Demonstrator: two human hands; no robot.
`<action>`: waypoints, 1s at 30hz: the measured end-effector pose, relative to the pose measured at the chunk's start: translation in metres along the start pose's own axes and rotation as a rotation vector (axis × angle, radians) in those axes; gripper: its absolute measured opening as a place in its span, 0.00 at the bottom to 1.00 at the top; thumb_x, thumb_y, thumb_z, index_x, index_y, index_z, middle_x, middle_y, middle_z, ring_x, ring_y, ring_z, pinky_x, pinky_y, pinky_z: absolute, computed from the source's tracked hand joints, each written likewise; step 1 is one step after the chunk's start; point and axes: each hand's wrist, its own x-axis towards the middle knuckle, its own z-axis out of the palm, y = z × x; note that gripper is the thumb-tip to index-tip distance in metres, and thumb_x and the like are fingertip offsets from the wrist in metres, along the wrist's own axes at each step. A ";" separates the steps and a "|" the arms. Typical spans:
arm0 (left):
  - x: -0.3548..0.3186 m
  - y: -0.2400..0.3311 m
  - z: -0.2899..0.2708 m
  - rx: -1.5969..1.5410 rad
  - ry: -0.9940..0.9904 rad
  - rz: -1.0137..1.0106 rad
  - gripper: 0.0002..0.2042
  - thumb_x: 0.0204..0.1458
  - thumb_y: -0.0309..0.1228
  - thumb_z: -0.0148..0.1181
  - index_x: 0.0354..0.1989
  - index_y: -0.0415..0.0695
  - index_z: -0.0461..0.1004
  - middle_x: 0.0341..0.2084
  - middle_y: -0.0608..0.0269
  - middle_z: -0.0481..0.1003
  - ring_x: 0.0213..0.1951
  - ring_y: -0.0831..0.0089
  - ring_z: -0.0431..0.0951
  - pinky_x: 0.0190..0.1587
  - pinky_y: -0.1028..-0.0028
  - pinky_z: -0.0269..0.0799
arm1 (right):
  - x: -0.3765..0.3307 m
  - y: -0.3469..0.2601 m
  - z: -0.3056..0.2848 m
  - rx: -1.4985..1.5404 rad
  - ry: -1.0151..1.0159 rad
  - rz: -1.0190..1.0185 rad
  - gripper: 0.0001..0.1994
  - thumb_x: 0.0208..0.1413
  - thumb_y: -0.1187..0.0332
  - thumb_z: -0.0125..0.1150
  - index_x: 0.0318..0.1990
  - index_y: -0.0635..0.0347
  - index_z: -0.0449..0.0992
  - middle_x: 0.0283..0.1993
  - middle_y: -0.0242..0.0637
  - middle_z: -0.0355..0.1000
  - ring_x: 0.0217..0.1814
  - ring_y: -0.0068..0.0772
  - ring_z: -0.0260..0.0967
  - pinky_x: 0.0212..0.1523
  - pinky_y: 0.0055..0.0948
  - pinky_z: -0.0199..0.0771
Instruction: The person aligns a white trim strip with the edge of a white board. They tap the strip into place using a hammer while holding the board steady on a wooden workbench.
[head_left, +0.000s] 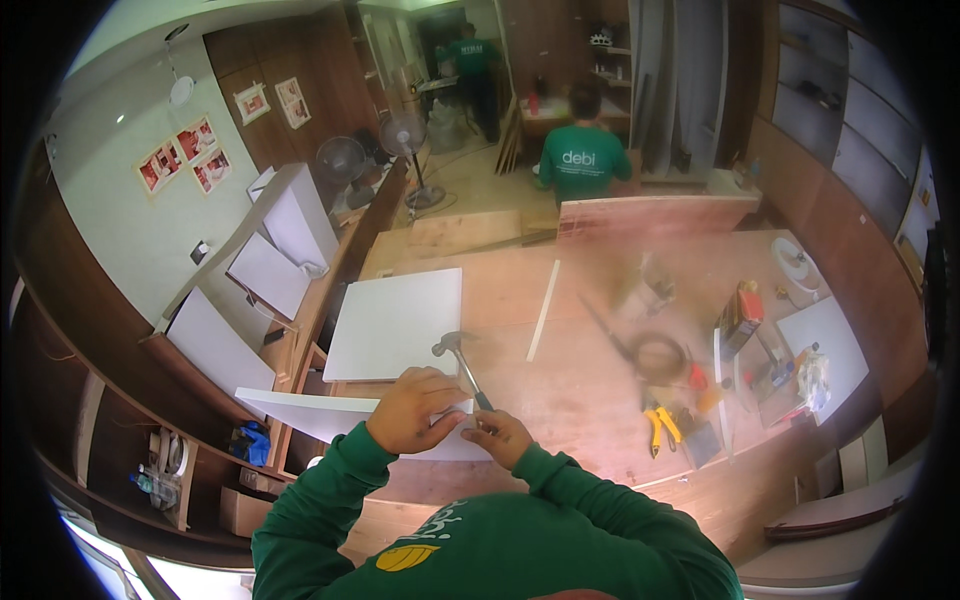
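A white panel (300,408) stands on its edge before me, its right end between my hands. My left hand (418,408) lies over the top edge near that end, fingers bent and closed on it. At the end face, my right hand (502,438) is closed, its thumb and fingers pinched against the panel's corner. Anything small between the fingertips is hidden. Just behind the hands is a claw hammer (464,362), head pointing away; its dark grip ends beside my right hand, and whether a finger touches it I cannot tell.
Another white panel (395,322) lies flat on the wooden worktable (590,390), beside a thin white strip (543,310). Yellow-handled pliers (661,430), a tape roll (658,357) and a red box (741,312) sit right. Beyond are a co-worker (583,160) and standing fans (404,134).
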 end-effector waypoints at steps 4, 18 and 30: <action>-0.002 0.004 0.003 0.038 0.064 0.006 0.14 0.48 0.27 0.73 0.44 0.43 0.81 0.40 0.57 0.81 0.47 0.54 0.78 0.53 0.60 0.72 | 0.001 0.000 0.000 -0.040 0.004 -0.027 0.18 0.61 0.56 0.69 0.51 0.59 0.82 0.34 0.40 0.74 0.37 0.34 0.69 0.42 0.35 0.71; -0.008 0.007 0.007 0.211 0.134 0.047 0.15 0.48 0.30 0.75 0.44 0.42 0.81 0.41 0.59 0.82 0.47 0.56 0.79 0.51 0.61 0.75 | 0.003 0.001 -0.003 -0.114 0.008 -0.049 0.17 0.61 0.55 0.69 0.42 0.62 0.80 0.30 0.44 0.70 0.33 0.39 0.66 0.38 0.38 0.68; -0.089 -0.028 -0.052 0.246 0.124 -0.242 0.14 0.48 0.30 0.75 0.43 0.40 0.82 0.39 0.57 0.82 0.46 0.54 0.79 0.50 0.59 0.74 | 0.005 0.010 -0.002 -0.096 -0.001 -0.058 0.18 0.59 0.58 0.73 0.50 0.60 0.82 0.34 0.38 0.69 0.37 0.34 0.66 0.41 0.35 0.69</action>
